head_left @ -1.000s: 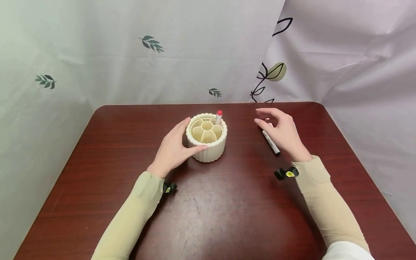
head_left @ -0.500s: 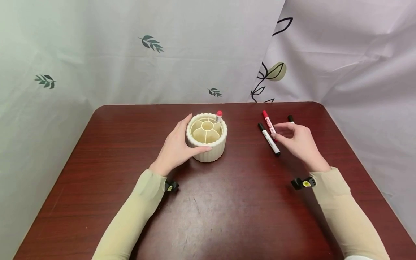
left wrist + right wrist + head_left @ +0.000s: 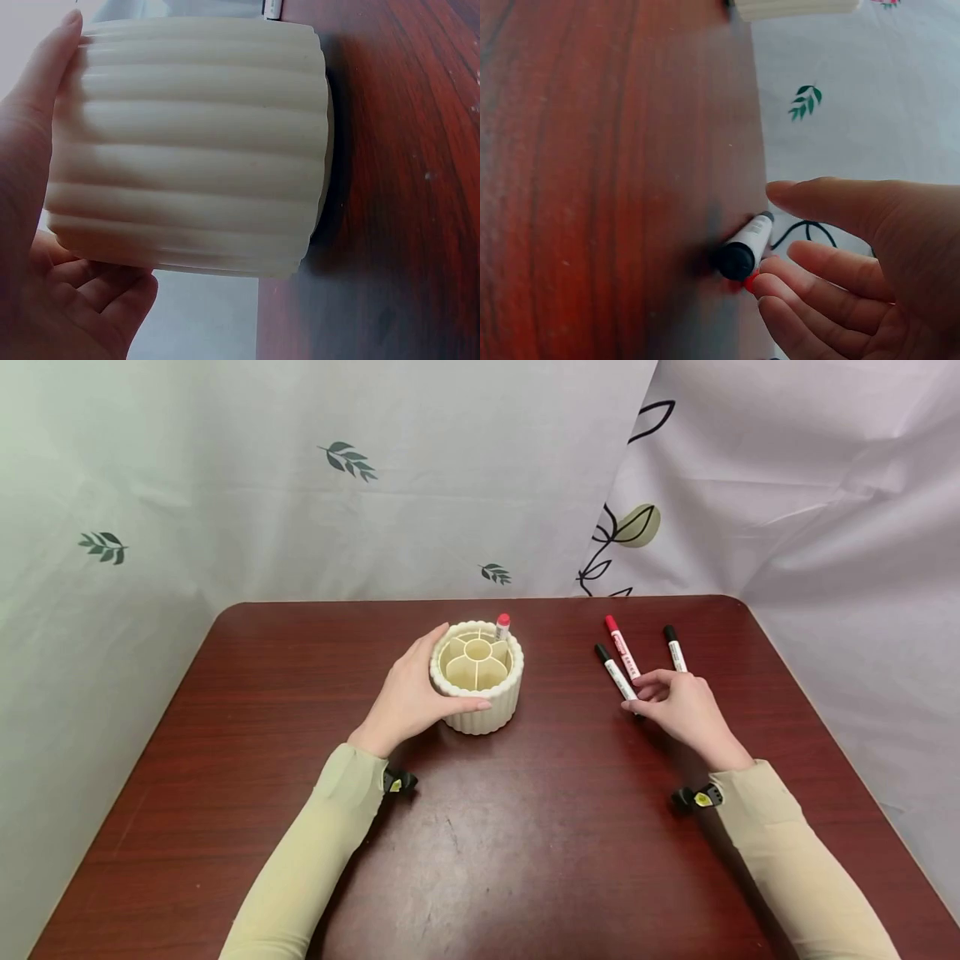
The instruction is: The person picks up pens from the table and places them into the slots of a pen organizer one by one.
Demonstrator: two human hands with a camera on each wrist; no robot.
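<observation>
Table [image 3: 480,852], cream holder [image 3: 501,706], red-topped marker [image 3: 502,628] inside

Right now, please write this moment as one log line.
left hand: holds cream pen holder | right hand: at leftmost black-capped marker | in holder: red-capped marker

- In the head view, the fingers [image 3: 654,678] of the right hand [image 3: 688,712] partly hid the near end of a slim white black-capped marker [image 3: 615,673].
- The hand also covered a second white black-capped marker's [image 3: 674,650] near end.
- The round, fluted cream holder [image 3: 480,715] concealed the red-capped white marker's [image 3: 502,630] lower part.
- The right wrist view's top edge cut off the holder.
</observation>
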